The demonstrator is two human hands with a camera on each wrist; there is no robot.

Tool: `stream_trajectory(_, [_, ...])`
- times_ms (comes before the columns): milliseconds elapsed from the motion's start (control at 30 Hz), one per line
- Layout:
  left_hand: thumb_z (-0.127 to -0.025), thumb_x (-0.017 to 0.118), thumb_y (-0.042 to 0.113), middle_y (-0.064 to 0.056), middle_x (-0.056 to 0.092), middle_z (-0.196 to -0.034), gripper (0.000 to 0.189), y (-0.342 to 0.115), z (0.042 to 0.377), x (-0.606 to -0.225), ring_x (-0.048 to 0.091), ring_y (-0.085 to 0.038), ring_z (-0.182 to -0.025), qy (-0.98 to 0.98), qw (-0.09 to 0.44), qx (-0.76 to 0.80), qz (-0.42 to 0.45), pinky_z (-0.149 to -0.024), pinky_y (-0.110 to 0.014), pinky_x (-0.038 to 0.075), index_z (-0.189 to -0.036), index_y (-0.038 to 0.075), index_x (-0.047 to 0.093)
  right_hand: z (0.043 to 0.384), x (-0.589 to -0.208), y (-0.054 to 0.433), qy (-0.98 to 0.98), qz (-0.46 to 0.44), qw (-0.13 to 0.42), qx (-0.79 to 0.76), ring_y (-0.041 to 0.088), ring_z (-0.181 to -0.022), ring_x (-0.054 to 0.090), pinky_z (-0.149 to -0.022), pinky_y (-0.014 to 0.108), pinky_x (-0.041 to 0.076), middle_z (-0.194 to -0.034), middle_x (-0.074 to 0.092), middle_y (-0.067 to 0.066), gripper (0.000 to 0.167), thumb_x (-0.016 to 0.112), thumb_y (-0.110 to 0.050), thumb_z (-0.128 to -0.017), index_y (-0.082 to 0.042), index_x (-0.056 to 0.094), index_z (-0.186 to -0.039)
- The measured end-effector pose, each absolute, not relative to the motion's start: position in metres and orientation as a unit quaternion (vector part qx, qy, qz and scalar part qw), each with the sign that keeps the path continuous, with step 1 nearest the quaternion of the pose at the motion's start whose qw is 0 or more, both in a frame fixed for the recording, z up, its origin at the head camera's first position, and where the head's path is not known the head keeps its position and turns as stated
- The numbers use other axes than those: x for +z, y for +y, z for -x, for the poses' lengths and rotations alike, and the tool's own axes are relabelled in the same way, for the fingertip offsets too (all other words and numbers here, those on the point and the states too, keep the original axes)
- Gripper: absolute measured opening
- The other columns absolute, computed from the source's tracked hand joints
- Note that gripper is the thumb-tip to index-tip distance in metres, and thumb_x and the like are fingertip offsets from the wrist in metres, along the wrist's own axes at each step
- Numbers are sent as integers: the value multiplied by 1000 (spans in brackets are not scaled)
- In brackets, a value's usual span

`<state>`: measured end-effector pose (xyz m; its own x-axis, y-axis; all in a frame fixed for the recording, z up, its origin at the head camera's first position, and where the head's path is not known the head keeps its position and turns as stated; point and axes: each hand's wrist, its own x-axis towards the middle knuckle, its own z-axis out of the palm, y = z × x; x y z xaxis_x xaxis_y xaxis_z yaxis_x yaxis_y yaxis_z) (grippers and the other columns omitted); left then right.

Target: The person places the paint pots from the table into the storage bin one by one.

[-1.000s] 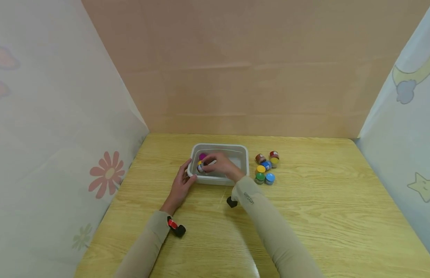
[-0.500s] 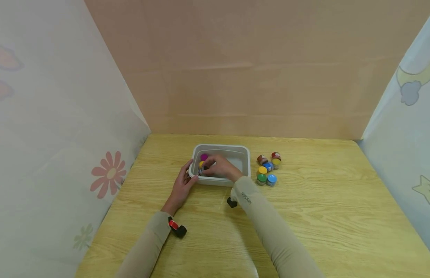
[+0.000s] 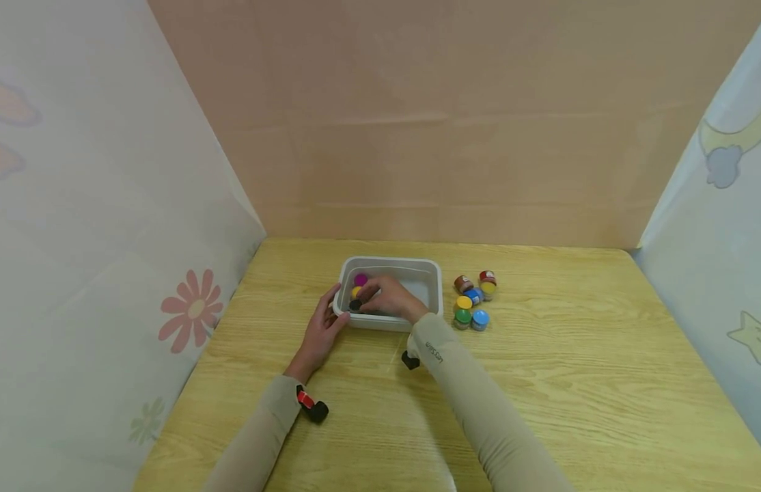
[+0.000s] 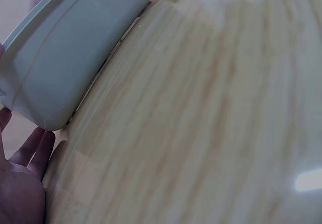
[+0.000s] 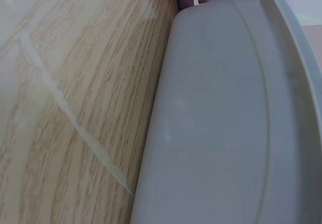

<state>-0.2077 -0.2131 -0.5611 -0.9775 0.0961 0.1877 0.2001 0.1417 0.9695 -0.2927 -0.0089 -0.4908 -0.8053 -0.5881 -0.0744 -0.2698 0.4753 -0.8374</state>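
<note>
A pale grey plastic tub (image 3: 393, 322) stands on the wooden table, its near wall filling much of the right wrist view. My left hand (image 3: 322, 335) grips its left end, thumb at the near corner and fingers along the outside. In the left wrist view, fingertips (image 4: 48, 136) touch the tub's lower corner. Inside the left end are small jars: one with a purple lid (image 3: 361, 279), one with a yellow lid (image 3: 356, 292) and one with a black lid (image 3: 355, 305). My right hand (image 3: 389, 297) reaches into the tub, thumb and finger parted just right of the black-lidded jar.
Right of the tub, several small jars sit close together: green-lidded (image 3: 463, 316), light-blue-lidded (image 3: 480, 319), yellow-lidded (image 3: 464, 303), blue (image 3: 474, 296), brown (image 3: 463, 283) and red-lidded (image 3: 488, 276). Paper-covered walls (image 3: 380, 171) enclose the table (image 3: 571, 369).
The jar in my right hand has gone down into the tub's left end, and the fingers have come off it. Its black lid now shows. My left hand stays on the tub.
</note>
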Motion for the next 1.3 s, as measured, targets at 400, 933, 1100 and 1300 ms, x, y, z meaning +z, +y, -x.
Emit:
stream_trajectory(400, [-106, 61, 24, -4, 25, -171, 67, -211, 208, -559, 39, -32, -151, -752, 30, -651, 102, -120, -54, 36, -164, 30, 27, 291, -489, -7, 838, 247, 183, -450, 29, -106, 69, -90, 33, 56, -114, 76, 12, 27, 81, -7, -89, -1, 76, -114])
stream_trajectory(933, [-105, 63, 31, 4, 28, -170, 65, -209, 209, -564, 41, -28, -151, -751, 28, -653, 99, -120, -53, 37, -161, 39, 31, 287, -474, 16, 837, 238, 149, -470, 28, -107, 68, -93, 38, 58, -117, 72, 17, 32, 74, -9, -95, 2, 71, -125])
stream_trajectory(1100, [-105, 63, 31, 2, 27, -170, 65, -212, 209, -565, 41, -29, -151, -760, 31, -643, 89, -120, -54, 37, -160, 41, 31, 288, -462, 35, 828, 231, 152, -487, 29, -111, 68, -97, 42, 57, -124, 69, 16, 35, 70, -13, -99, 0, 68, -132])
stream_trajectory(1300, [-104, 64, 31, 0, 28, -170, 66, -216, 209, -566, 42, -32, -150, -760, 39, -642, 90, -119, -55, 37, -161, 38, 32, 289, -446, 67, 801, 206, 151, -542, 30, -110, 69, -105, 58, 51, -128, 66, 18, 34, 69, -13, -100, -4, 67, -133])
